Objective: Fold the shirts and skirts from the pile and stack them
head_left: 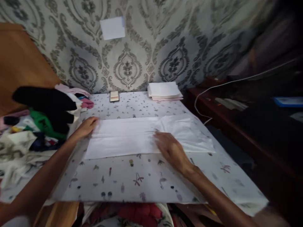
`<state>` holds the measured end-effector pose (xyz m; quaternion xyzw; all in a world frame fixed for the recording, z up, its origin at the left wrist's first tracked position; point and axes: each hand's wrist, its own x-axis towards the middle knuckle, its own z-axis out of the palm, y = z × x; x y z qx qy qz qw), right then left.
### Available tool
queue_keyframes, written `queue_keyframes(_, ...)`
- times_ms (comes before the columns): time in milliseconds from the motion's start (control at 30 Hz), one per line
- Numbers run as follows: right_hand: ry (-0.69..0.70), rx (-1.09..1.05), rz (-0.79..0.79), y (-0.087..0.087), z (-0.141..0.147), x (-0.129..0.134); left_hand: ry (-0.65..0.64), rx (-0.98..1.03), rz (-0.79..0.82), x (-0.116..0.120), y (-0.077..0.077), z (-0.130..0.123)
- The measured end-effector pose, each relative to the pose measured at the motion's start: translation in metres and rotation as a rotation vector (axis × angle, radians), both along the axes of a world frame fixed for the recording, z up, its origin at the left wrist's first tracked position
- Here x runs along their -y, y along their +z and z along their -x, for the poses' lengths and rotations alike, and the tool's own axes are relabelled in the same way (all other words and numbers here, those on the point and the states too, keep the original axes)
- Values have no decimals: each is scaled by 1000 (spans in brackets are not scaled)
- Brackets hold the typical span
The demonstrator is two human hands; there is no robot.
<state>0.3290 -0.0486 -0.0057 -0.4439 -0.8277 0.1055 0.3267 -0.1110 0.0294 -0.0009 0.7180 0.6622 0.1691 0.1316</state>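
Note:
A long folded white cloth (125, 135) lies across the patterned table cover (111, 176). Its left part is flat, while the right part is loose and wrinkled. My left hand (89, 126) is at the cloth's far left corner, its fingers closed on the edge. Palm down, my right hand (171, 149) rests on the cloth near the middle, where the smooth part meets the wrinkles. Its fingers are stretched out and smeared by motion. What kind of garment or linen the cloth is, I cannot tell.
A stack of folded white cloths (164, 90) and a small framed card (114, 96) sit at the back. Piled clothes (44, 116) crowd the left side. A white cable (227, 82) hangs at right. Below the front edge is a container of red cloth (139, 214).

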Motion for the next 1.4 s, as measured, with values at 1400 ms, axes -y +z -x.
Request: queue_keyframes(1400,-181,-1041,1037,3,28,23,-89,836,582,-104,9,-229)
